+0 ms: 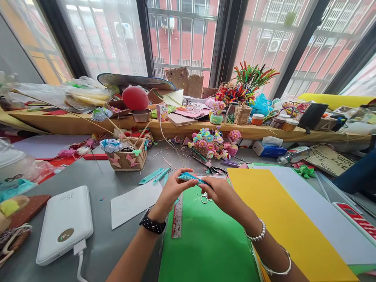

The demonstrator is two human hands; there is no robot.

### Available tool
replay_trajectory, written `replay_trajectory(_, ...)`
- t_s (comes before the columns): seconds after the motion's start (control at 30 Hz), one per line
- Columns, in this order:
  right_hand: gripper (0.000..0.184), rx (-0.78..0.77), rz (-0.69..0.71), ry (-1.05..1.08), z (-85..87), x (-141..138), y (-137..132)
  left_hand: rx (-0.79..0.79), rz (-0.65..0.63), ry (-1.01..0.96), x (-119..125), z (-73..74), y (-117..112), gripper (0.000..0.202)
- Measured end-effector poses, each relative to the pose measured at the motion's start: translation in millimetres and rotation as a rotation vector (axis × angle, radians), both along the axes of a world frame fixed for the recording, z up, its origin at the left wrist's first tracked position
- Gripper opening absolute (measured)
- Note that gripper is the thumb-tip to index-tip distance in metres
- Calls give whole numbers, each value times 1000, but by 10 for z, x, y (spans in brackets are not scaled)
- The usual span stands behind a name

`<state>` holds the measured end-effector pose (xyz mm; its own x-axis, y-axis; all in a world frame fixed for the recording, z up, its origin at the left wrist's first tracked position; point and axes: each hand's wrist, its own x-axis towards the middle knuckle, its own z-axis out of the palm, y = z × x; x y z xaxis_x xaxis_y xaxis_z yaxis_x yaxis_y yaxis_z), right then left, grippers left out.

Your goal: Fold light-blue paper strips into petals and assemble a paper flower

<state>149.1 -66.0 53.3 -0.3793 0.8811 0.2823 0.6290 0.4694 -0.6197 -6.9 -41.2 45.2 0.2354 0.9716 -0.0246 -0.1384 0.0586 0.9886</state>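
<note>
Both my hands meet over the grey table, above a green paper sheet (205, 239). My left hand (173, 188), with a black watch at the wrist, pinches the left end of a folded teal paper strip (190, 178). My right hand (220, 194), with bead and metal bracelets at the wrist, grips the strip's right end. Both hands are closed on it. A ruler (177, 217) lies under my left wrist. Small scissors (205, 197) show between my hands.
A white power bank (66, 223) with a cable lies at left, a white sheet (133, 207) beside it. Yellow paper (282, 219) and white paper (317, 211) lie at right. Teal strips (154, 175), a craft basket (127, 156), paper flowers (210, 145) and a cluttered shelf stand behind.
</note>
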Motion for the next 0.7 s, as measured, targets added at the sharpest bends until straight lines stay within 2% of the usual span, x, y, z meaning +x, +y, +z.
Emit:
replay_trajectory(0.07,27,42,19,-12,-16,17,5,3,39,-19,19,12,-17,39)
replay_trajectory(0.17,36,102,41,23,-26,41,9,11,74,-60,41,27,-37,36)
replay_trajectory(0.3,36,142,37,117,-5,70,17,68,53,-134,31,19,-32,36)
replay_trajectory(0.4,41,108,9,217,5,104,34,103,22,-172,11,9,-22,36)
replay_trajectory(0.47,38,103,29,247,-3,128,51,117,11,-172,5,6,-19,33)
replay_trajectory(0.6,29,246,69,229,-36,154,85,131,7,-176,12,-5,-14,29)
replay_trajectory(0.7,29,305,59,240,-59,149,98,61,5,-230,21,-20,0,31)
